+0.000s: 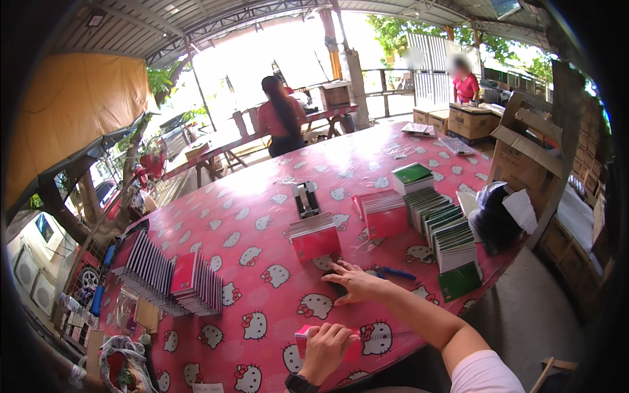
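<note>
Near the front edge, my left hand (327, 346), with a black watch at its wrist, is closed on a small red notebook (302, 335). A thin spiral coil (393, 335) sticks out to the right from the notebook. Farther in, my right hand (354, 283) is spread low over the table, fingers apart, beside a small dark thing partly hidden under it. Just beyond that hand stands a row of red notebooks (316, 237). Blue-handled pliers (398, 272) lie to its right, close to a green notebook (460, 281).
On the patterned pink tablecloth (255, 324) stand coil-bound notebooks (147, 275) at left, more red notebooks (385, 215) and green ones (436, 219) at right. A black device (306, 200) sits behind. A cardboard box (527, 154) and black bundle (498, 216) are rightmost. Two people are beyond.
</note>
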Demonstrator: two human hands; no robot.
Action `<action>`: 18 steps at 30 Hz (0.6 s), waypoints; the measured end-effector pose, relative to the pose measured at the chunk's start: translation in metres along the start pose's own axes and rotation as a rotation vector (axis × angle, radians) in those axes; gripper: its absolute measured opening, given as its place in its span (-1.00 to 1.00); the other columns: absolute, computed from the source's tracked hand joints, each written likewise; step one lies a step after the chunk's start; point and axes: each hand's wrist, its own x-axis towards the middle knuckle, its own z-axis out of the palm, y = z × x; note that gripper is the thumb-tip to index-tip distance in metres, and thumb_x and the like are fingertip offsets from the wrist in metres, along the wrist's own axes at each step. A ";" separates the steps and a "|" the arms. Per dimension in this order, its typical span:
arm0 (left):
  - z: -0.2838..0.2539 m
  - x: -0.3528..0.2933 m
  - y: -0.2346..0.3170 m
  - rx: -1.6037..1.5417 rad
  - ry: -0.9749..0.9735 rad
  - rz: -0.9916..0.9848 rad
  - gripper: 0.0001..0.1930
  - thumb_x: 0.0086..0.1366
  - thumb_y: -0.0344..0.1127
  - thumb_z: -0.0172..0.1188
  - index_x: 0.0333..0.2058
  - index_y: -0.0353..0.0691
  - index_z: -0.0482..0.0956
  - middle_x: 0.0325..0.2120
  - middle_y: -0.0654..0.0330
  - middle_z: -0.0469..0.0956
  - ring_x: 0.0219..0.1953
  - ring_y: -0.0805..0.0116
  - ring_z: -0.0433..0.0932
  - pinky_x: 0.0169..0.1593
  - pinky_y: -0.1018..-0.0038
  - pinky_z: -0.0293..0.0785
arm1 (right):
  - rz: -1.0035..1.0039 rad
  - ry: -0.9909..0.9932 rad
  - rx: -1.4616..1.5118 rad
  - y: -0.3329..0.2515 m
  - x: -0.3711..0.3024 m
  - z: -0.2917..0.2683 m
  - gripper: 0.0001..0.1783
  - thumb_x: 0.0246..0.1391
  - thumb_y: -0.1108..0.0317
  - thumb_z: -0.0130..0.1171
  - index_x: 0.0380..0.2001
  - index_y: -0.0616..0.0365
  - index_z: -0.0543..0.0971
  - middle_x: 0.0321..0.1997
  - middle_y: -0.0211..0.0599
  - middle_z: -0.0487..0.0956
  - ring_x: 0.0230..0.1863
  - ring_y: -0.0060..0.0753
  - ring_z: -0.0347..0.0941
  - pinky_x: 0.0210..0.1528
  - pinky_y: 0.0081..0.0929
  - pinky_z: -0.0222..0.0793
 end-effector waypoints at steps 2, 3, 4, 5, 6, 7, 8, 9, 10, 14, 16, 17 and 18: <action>-0.004 0.004 -0.001 -0.049 0.028 0.031 -0.82 0.15 -0.17 0.22 -0.30 -0.05 0.52 -0.40 0.37 0.52 -0.30 0.38 0.48 -0.17 0.41 0.22 | 0.047 -0.108 -0.043 0.002 0.006 0.001 -0.14 -0.26 -0.05 0.39 0.19 -0.20 0.33 0.40 -0.08 0.03 0.37 0.17 -0.06 0.33 0.09 -0.07; -0.006 0.007 -0.002 -0.075 0.043 0.051 -0.82 0.15 -0.16 0.21 -0.30 -0.04 0.51 -0.40 0.38 0.51 -0.30 0.40 0.48 -0.18 0.42 0.22 | 0.075 -0.161 -0.066 0.004 0.007 0.003 -0.10 -0.30 -0.07 0.40 0.20 -0.23 0.32 0.41 -0.08 0.02 0.37 0.19 -0.07 0.33 0.11 -0.08; -0.010 0.008 -0.004 -0.098 0.065 0.064 -0.83 0.16 -0.18 0.21 -0.30 -0.04 0.51 -0.41 0.38 0.50 -0.31 0.40 0.48 -0.18 0.42 0.22 | 0.074 -0.147 -0.069 0.001 0.004 0.003 -0.07 -0.31 -0.09 0.40 0.23 -0.25 0.30 0.40 -0.07 0.03 0.37 0.20 -0.08 0.33 0.08 -0.06; -0.014 0.008 -0.006 -0.122 0.086 0.081 -0.85 0.16 -0.20 0.20 -0.30 -0.04 0.51 -0.43 0.38 0.50 -0.31 0.39 0.48 -0.18 0.41 0.22 | 0.057 -0.167 -0.054 -0.002 0.001 0.002 -0.07 -0.30 -0.10 0.39 0.23 -0.24 0.30 0.39 -0.05 0.04 0.36 0.20 -0.06 0.32 0.08 -0.05; -0.016 0.005 -0.009 -0.147 0.107 0.100 -0.86 0.17 -0.23 0.19 -0.29 -0.04 0.51 -0.44 0.37 0.49 -0.32 0.39 0.48 -0.18 0.41 0.22 | 0.043 -0.185 -0.039 -0.003 -0.002 0.001 -0.07 -0.29 -0.10 0.38 0.23 -0.24 0.30 0.38 -0.03 0.06 0.35 0.20 -0.04 0.32 0.08 -0.04; -0.015 0.003 -0.014 -0.150 0.090 0.106 -0.85 0.16 -0.23 0.20 -0.29 -0.03 0.51 -0.45 0.37 0.49 -0.31 0.39 0.48 -0.17 0.40 0.22 | 0.038 -0.194 -0.032 -0.003 -0.007 -0.004 -0.07 -0.29 -0.10 0.37 0.24 -0.23 0.30 0.37 -0.01 0.07 0.35 0.20 -0.03 0.31 0.08 -0.03; -0.012 0.003 -0.022 -0.149 0.076 0.124 -0.85 0.15 -0.23 0.21 -0.29 -0.03 0.52 -0.45 0.36 0.49 -0.31 0.38 0.48 -0.16 0.39 0.22 | 0.039 -0.159 -0.017 0.006 -0.012 -0.003 -0.05 -0.31 -0.11 0.38 0.24 -0.23 0.30 0.35 0.00 0.11 0.33 0.19 0.00 0.30 0.07 -0.01; -0.010 0.005 -0.026 -0.149 0.061 0.144 -0.84 0.14 -0.23 0.21 -0.28 -0.03 0.52 -0.46 0.36 0.49 -0.31 0.38 0.48 -0.15 0.39 0.22 | 0.041 -0.123 -0.003 0.019 -0.017 0.005 -0.04 -0.33 -0.12 0.38 0.24 -0.22 0.30 0.33 0.00 0.14 0.31 0.18 0.03 0.30 0.06 0.01; -0.010 0.007 -0.030 -0.148 0.058 0.144 -0.81 0.12 -0.23 0.24 -0.28 -0.03 0.53 -0.45 0.35 0.50 -0.31 0.37 0.48 -0.14 0.38 0.22 | 0.033 -0.090 0.015 0.018 -0.019 0.006 -0.02 -0.35 -0.13 0.39 0.24 -0.22 0.29 0.31 0.01 0.18 0.29 0.17 0.07 0.29 0.04 0.02; -0.010 0.015 -0.040 -0.131 0.016 0.152 -0.76 0.04 -0.23 0.31 -0.28 -0.04 0.55 -0.44 0.34 0.54 -0.32 0.37 0.48 -0.09 0.36 0.20 | 0.098 0.067 -0.093 -0.010 -0.034 0.017 -0.10 -0.25 -0.12 0.36 0.20 -0.09 0.32 0.28 0.07 0.21 0.28 0.15 0.10 0.29 -0.04 0.02; -0.008 0.017 -0.041 -0.135 0.035 0.164 -0.77 0.03 -0.21 0.32 -0.30 -0.03 0.56 -0.45 0.34 0.53 -0.31 0.38 0.48 -0.05 0.33 0.16 | 0.084 0.187 -0.061 -0.011 -0.026 0.032 -0.15 -0.22 -0.11 0.35 0.17 -0.06 0.34 0.27 0.08 0.22 0.27 0.15 0.11 0.29 -0.06 0.03; -0.007 0.019 -0.041 -0.145 0.071 0.169 -0.78 0.03 -0.21 0.32 -0.32 -0.02 0.56 -0.46 0.35 0.53 -0.31 0.38 0.48 -0.03 0.31 0.13 | 0.076 0.248 -0.046 -0.010 -0.024 0.035 -0.17 -0.21 -0.10 0.35 0.16 -0.05 0.35 0.26 0.08 0.23 0.26 0.15 0.12 0.29 -0.08 0.04; -0.007 0.021 -0.041 -0.155 0.107 0.173 -0.79 0.03 -0.20 0.32 -0.33 -0.02 0.56 -0.46 0.36 0.53 -0.31 0.39 0.48 -0.01 0.29 0.11 | 0.089 0.263 0.028 -0.006 -0.026 0.035 -0.25 -0.20 -0.08 0.36 0.08 -0.01 0.43 0.23 0.09 0.26 0.26 0.15 0.13 0.28 -0.07 0.04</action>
